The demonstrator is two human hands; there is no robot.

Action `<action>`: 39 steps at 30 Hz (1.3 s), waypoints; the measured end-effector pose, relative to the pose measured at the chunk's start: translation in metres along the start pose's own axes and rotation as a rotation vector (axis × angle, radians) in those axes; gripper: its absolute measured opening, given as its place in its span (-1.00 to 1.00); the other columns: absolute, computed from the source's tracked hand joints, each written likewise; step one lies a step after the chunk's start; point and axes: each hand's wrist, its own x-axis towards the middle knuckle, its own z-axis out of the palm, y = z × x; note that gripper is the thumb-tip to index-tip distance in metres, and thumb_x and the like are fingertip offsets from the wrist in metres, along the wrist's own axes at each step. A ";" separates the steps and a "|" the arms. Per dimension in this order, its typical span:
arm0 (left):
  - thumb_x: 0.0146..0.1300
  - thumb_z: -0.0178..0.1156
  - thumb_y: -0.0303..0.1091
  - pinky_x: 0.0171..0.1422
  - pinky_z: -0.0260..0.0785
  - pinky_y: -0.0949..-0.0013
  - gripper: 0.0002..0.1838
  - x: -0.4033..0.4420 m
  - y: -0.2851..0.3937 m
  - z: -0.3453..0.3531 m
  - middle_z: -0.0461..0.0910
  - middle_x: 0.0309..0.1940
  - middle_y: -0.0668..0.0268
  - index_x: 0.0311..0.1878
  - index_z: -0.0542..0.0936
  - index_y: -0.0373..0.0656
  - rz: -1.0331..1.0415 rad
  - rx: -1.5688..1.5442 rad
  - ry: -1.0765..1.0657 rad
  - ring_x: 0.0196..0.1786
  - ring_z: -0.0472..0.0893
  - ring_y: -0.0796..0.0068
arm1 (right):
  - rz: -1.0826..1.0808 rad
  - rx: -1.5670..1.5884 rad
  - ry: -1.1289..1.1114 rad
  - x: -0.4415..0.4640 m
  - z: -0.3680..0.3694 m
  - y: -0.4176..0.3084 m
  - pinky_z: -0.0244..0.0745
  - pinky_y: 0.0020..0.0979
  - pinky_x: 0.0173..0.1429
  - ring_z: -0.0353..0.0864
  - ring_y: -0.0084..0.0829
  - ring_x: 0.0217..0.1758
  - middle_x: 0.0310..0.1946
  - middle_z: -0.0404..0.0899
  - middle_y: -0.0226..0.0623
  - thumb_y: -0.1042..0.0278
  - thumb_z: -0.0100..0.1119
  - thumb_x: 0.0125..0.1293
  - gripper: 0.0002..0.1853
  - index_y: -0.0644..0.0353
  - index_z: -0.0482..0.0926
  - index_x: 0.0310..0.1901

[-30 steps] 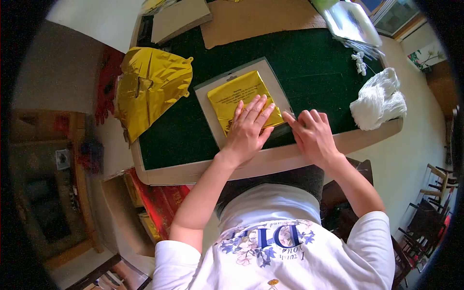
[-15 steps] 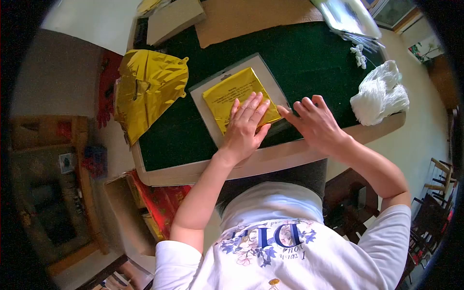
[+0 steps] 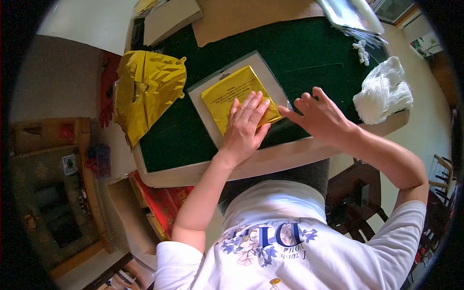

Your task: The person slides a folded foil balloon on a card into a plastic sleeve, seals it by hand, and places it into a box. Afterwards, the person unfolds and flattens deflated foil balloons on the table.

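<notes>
A person in a white printed shirt (image 3: 290, 261) is leaning over a green-topped counter (image 3: 314, 63), both forearms reaching past its pale near rim. Below that rim, to the left, a cardboard box (image 3: 129, 212) is standing beside a red patterned cloth (image 3: 169, 205). Above the counter, the left hand (image 3: 245, 126) is lying flat on a gold packet (image 3: 231, 92), its fingers extended and grasping nothing. The right hand (image 3: 316, 116) is hovering at the packet's right corner, its fingers loosely bent and lifted, its thumb pointing toward that corner; whether the thumb is touching the foil, one cannot tell. The packet, bearing lines of dark print, is resting at a slant on a pale backing card (image 3: 261, 75), which is showing on several sides around it near the middle of the counter. To the left, a creased gold foil sheet (image 3: 154, 75) is draping over the counter's edge. To the right, a bundle of white string (image 3: 382, 92) is sitting at the rim. Farther off, clear plastic bags (image 3: 355, 17), a brown cardboard sheet (image 3: 256, 19) and a pale, thick block (image 3: 171, 21) are lining the far side.
</notes>
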 end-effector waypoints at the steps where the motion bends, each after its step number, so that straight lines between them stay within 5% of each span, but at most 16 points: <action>1: 0.25 0.23 -0.29 0.56 -0.12 -0.08 -0.39 0.000 0.000 0.000 0.25 0.43 0.21 0.38 0.33 -0.01 0.001 -0.001 0.000 0.50 0.19 0.18 | 0.027 0.061 -0.026 -0.003 -0.003 -0.004 0.21 -0.27 0.18 0.43 -0.43 0.01 -0.15 0.47 -0.40 0.28 0.15 0.22 -0.46 -0.07 0.42 0.29; 16: 0.30 0.20 -0.22 0.56 -0.12 -0.08 -0.39 -0.001 -0.006 0.006 0.25 0.43 0.22 0.40 0.29 -0.04 0.015 0.041 0.018 0.49 0.21 0.18 | 0.318 0.361 0.082 -0.005 -0.008 -0.038 0.26 -0.31 0.06 0.41 -0.39 -0.13 -0.28 0.38 -0.35 0.45 0.16 0.15 -0.42 0.19 0.41 0.28; 19: 0.32 0.18 -0.24 0.55 -0.11 -0.09 -0.41 -0.001 -0.006 0.007 0.27 0.42 0.21 0.40 0.30 -0.05 0.029 0.043 0.031 0.48 0.22 0.18 | 0.359 0.304 0.090 -0.002 -0.006 -0.044 0.27 -0.29 0.01 0.43 -0.40 -0.14 -0.26 0.42 -0.35 0.35 0.09 0.23 -0.45 0.24 0.36 0.28; 39: 0.33 0.15 -0.32 0.53 -0.07 -0.09 -0.46 0.001 -0.002 0.005 0.30 0.40 0.21 0.37 0.34 -0.06 0.020 0.032 0.055 0.47 0.24 0.17 | 0.331 0.402 0.279 0.005 0.002 -0.054 0.28 -0.29 0.01 0.43 -0.39 -0.18 -0.31 0.43 -0.38 0.37 0.19 0.10 -0.56 0.03 0.55 0.10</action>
